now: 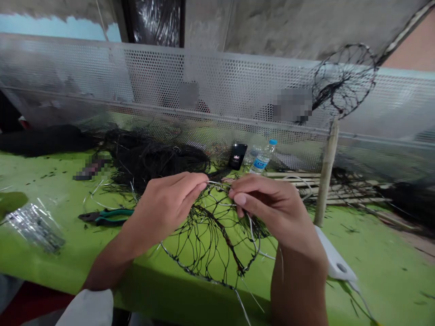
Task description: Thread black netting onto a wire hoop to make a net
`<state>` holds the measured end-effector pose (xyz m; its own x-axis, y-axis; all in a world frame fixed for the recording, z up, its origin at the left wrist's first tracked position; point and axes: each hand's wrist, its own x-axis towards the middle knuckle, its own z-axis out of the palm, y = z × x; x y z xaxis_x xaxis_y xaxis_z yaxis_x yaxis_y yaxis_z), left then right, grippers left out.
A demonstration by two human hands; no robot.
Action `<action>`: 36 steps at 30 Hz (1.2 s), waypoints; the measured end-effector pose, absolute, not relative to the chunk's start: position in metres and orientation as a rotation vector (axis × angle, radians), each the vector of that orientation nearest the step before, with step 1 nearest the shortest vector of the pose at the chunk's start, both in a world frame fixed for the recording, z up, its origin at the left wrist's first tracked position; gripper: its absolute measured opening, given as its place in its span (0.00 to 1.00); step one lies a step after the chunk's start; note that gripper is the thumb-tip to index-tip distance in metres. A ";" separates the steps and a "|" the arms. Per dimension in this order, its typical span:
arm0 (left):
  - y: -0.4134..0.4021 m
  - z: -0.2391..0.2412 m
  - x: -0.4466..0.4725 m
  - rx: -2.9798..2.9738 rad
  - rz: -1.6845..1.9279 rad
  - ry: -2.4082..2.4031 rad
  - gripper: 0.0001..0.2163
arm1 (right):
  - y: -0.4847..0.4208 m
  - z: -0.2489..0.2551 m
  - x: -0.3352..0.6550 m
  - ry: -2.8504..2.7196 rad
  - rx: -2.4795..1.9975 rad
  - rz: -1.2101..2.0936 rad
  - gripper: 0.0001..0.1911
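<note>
A black knotted net point(207, 244) spreads between my hands over the green table. A pale wire point(217, 183) runs along its upper edge, from one hand to the other. My left hand point(170, 203) is closed in a pinch on the wire's left end. Opposite it, my right hand point(265, 199) pinches the wire beside the net's edge, its fingertips partly hiding what lies between them. Loose wire hangs below the right hand. A dark, wire-like rim borders the net's lower side. Pliers point(107, 216) with green and black handles lie left of my left wrist.
A perforated metal screen point(152, 77) stands behind the green table point(41, 176). Near it are a black fibre heap point(146, 156), a phone point(238, 156) and a water bottle point(261, 158). A wooden stick point(326, 176) rises at right, beside a white device point(335, 258). Clear plastic packaging point(37, 226) lies left.
</note>
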<state>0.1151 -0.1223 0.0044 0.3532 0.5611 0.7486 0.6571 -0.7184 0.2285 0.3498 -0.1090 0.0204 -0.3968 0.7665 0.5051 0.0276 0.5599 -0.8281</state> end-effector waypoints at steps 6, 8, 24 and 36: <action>-0.114 0.005 0.111 -2.663 -1.238 -1.057 0.08 | -0.119 0.024 0.356 -1.920 -0.739 0.670 0.05; -0.112 0.005 0.110 -2.652 -1.305 -1.019 0.06 | -0.119 0.023 0.358 -1.914 -0.730 0.661 0.05; -0.099 -0.006 0.121 -2.427 -1.481 -0.852 0.07 | -0.122 0.025 0.361 -2.098 -1.023 0.451 0.05; -0.103 -0.003 0.126 -2.531 -1.520 -1.141 0.10 | -0.124 0.020 0.352 -2.062 -1.111 0.178 0.06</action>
